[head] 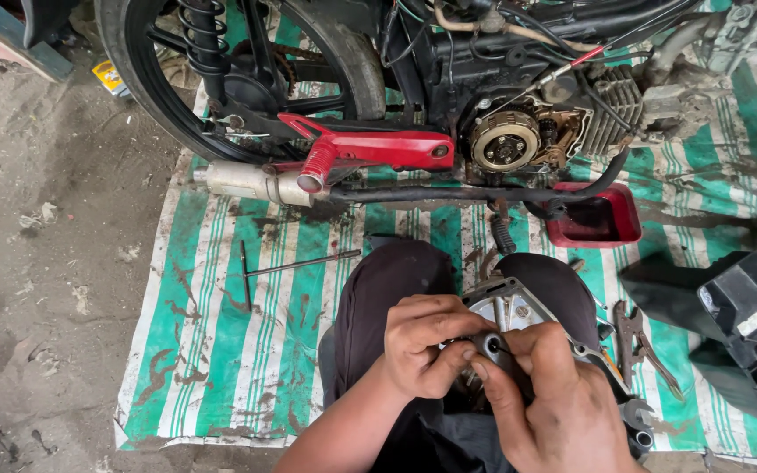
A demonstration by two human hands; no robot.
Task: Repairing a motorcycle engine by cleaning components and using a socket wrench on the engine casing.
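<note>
Striped green-and-white tarp (247, 350) over dirt ground fills the frame; at lower centre the left hand (427, 343) is closed around a small dark part (490, 343) and the right hand (554, 394) pinches it from the other side, both over a metal engine cover (510, 307) resting on the knees. Oily fingers could let the part slip onto the tarp. Farther up lie a T-wrench (282, 265), pliers (646, 342), a red tray (597, 219) and the motorcycle's open clutch (505, 140).
</note>
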